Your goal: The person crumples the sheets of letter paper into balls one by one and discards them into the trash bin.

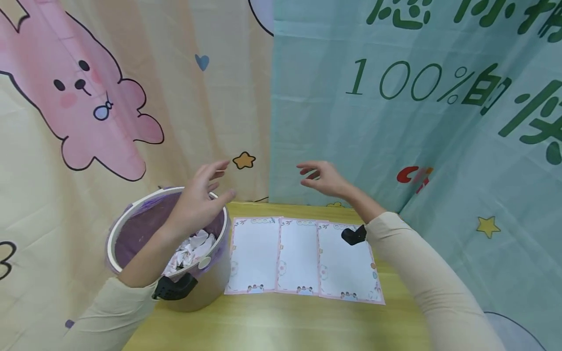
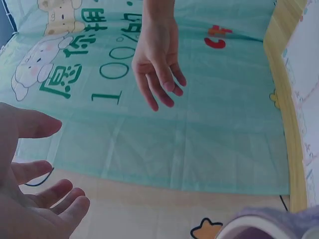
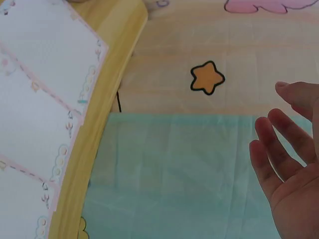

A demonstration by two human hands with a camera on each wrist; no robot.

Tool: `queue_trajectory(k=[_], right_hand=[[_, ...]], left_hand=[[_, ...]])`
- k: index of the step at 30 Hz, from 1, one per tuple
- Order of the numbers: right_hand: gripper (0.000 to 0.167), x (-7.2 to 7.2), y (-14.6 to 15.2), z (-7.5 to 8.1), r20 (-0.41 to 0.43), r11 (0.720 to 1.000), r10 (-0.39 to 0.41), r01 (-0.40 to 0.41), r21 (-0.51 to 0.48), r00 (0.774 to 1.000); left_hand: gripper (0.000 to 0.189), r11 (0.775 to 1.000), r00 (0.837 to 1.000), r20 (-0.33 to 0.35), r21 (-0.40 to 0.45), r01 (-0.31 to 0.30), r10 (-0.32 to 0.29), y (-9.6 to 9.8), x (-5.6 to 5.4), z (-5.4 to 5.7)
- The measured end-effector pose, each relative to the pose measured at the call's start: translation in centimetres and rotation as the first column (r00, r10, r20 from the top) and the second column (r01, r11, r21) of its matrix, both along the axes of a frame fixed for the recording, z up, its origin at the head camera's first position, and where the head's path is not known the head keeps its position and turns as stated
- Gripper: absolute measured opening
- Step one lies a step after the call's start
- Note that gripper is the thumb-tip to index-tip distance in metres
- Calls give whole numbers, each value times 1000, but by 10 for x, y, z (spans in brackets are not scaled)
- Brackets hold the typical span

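Note:
My left hand (image 1: pixel 198 204) is raised over the purple-lined bin (image 1: pixel 115 239), its fingers loosely spread and holding nothing. Crumpled paper (image 1: pixel 193 251) lies inside the bin, partly hidden by my left forearm. Across from it, my right hand (image 1: pixel 324 178) hangs in the air above the far edge of the table, fingers relaxed and apart, with nothing in them. Below the hands, three white sheets with pink decorated borders lie side by side: a left sheet (image 1: pixel 254 256), a middle sheet (image 1: pixel 299 256) and a right sheet (image 1: pixel 344 268). The right wrist view shows the right hand's bare palm (image 3: pixel 294 199).
The yellow wooden table (image 1: pixel 281 321) carries the sheets and the bin, which stands at its left. Behind hang a cream curtain (image 1: pixel 175 122) with a pink cartoon animal and a teal curtain (image 1: pixel 316 131) with green lettering. A black strap piece (image 1: pixel 175 286) sits at my left wrist.

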State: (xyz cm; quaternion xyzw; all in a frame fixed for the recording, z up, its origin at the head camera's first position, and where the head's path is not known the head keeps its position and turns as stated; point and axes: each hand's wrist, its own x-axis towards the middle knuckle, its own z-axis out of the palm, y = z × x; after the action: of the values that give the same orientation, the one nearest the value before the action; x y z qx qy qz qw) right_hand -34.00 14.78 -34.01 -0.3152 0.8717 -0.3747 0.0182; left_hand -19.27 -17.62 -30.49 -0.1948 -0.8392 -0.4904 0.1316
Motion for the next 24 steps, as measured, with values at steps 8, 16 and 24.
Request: queue_trajectory(k=[8,16,24], right_hand=[[49,-4,64,-18,32,987,-158,157,40,987],[48,-4,117,-43,49,963,-266,263,61,963],[51,2,157,-64,60,927,-369,363,95,927]], left_hand=[[64,989,993,24,88,116,-119,45,-10,-15],[63,975,979,49,116,192,-198,92,-23,-38],[67,961,965,122,182,210,-234,131,-35,-86]])
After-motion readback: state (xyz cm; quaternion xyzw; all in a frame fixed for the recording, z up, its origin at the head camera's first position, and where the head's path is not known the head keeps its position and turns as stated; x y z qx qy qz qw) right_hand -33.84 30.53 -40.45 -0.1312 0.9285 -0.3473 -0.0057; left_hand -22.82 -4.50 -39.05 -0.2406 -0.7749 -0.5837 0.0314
